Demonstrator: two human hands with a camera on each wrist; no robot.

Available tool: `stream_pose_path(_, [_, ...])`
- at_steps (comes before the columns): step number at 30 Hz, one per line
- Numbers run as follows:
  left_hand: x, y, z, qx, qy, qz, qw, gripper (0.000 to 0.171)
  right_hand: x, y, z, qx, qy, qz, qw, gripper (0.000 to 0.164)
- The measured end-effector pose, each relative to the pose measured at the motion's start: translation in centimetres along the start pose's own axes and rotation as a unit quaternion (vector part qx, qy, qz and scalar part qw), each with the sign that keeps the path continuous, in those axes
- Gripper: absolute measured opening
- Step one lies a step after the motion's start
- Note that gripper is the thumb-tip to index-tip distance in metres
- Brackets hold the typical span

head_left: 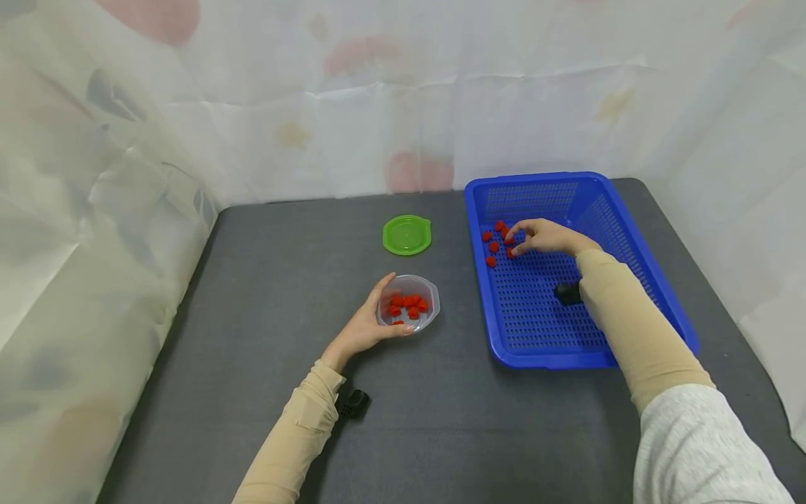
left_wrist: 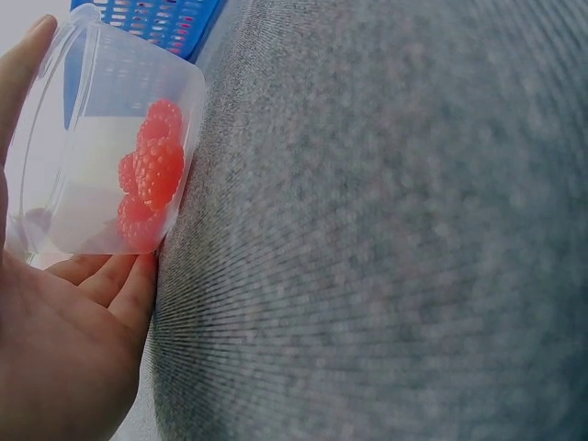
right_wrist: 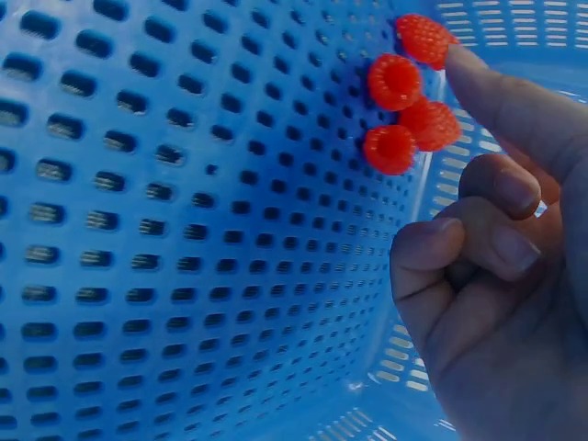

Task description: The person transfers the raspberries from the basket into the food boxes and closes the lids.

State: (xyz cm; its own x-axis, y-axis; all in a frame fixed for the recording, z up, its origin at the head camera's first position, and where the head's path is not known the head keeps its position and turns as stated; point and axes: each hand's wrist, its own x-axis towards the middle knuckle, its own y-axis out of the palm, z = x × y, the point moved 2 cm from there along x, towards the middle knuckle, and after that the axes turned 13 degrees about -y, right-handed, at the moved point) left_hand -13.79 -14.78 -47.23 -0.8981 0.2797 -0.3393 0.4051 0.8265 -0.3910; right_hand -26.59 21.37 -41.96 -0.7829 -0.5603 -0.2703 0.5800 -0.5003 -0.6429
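Note:
My left hand holds a clear plastic tub by its side, thumb and fingers spread around the wall. Several red raspberries lie at the bottom of the tub. My right hand reaches into a blue perforated basket, over more raspberries gathered at its left side. In the right wrist view, one extended digit has its tip at a raspberry, while other fingers are bent. Thumb and forefinger look apart in the head view, with no berry plainly pinched between them.
A green lid lies flat on the dark grey table, behind the tub and left of the basket. Patterned white sheets hang behind the table and along its sides.

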Motion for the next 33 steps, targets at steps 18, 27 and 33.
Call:
stream_pose_path(18, [-2.2,-0.3,-3.5,-0.001,-0.003,0.012,0.9999,0.095,0.0,1.0,-0.9,-0.045,-0.013,0.016,0.999,0.035])
stream_pose_path(27, [-2.0,-0.3,-3.3,-0.002,-0.004,0.014,0.9999,0.096,0.1,1.3,-0.9,-0.038,-0.017,0.011,0.999,0.026])
stream_pose_path(33, [-2.0,-0.3,-3.3,-0.005,-0.002,0.017,0.9998,0.096,0.2,1.3,-1.0,-0.028,-0.007,0.014,0.999,0.024])
